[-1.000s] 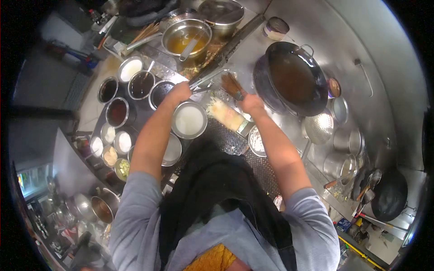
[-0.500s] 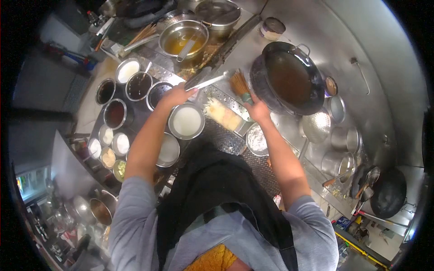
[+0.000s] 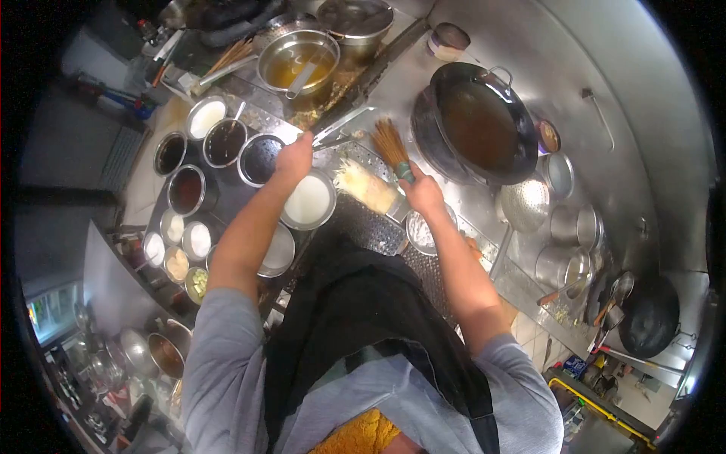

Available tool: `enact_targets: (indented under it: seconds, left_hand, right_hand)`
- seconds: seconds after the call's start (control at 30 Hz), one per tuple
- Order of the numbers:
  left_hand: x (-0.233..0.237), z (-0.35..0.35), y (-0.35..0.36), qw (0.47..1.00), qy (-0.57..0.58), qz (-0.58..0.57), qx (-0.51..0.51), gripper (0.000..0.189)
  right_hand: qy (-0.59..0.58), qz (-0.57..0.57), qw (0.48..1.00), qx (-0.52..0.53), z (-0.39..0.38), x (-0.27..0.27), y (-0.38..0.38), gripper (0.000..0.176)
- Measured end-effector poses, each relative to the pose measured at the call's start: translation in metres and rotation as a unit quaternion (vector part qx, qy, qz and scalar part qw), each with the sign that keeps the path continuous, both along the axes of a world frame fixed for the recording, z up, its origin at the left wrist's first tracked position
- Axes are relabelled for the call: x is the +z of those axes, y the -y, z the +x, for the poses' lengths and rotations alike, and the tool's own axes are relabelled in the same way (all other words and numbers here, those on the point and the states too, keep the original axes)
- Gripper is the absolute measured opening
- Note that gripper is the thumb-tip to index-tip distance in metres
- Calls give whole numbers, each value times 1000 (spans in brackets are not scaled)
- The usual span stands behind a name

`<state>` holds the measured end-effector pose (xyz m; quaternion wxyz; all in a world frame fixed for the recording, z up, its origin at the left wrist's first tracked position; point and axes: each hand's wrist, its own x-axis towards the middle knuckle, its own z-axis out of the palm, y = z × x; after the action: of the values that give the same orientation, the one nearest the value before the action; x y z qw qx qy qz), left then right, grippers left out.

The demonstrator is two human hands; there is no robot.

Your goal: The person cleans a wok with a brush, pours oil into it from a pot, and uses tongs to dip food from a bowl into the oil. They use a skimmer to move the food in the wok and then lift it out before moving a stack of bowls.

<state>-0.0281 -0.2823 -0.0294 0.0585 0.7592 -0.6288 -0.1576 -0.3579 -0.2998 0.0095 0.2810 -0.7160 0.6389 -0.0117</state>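
My right hand (image 3: 425, 193) is wrapped round the green-bound grip of a bamboo wok brush (image 3: 390, 142), its bristles pointing up and away from me. My left hand (image 3: 295, 157) is closed on a long metal utensil (image 3: 344, 127) whose shaft slants up to the right; its working end is not clear, and a second thin bar lies beside it. Below the brush is a pale, stringy bundle (image 3: 367, 188) with a frayed left end. A bowl of white powder (image 3: 423, 231) stands under my right wrist. Close to my left hand is a container of milky liquid (image 3: 310, 200).
At the right a large dark wok (image 3: 480, 125) holds brownish liquid. A pot of yellow oil (image 3: 299, 64) with a strainer stands at the back. Several sauce containers, one a dark sauce (image 3: 225, 142), line the left. A perforated ladle (image 3: 525, 203) lies right of my right arm.
The brush has shifted slightly left, its bristles leaning further left. My left hand has turned, and the metal utensil now angles more steeply upward. The whole view has shifted a little.
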Motion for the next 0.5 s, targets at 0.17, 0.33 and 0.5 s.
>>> enact_targets:
  seconds: [0.17,0.33,0.5]
  left_hand:
    - [14,1,0,999,-5,0,-42,22]
    - [-5,1,-3,1000,23,16,-12,20]
    - [-1,1,-5,1000,19,5,-16,19]
  right_hand:
    - [-62,6,995,75,33,4,10,64]
    - [-131,34,983,125,37,12,32,58]
    - [-112,-16,986,120,38,14,28,63]
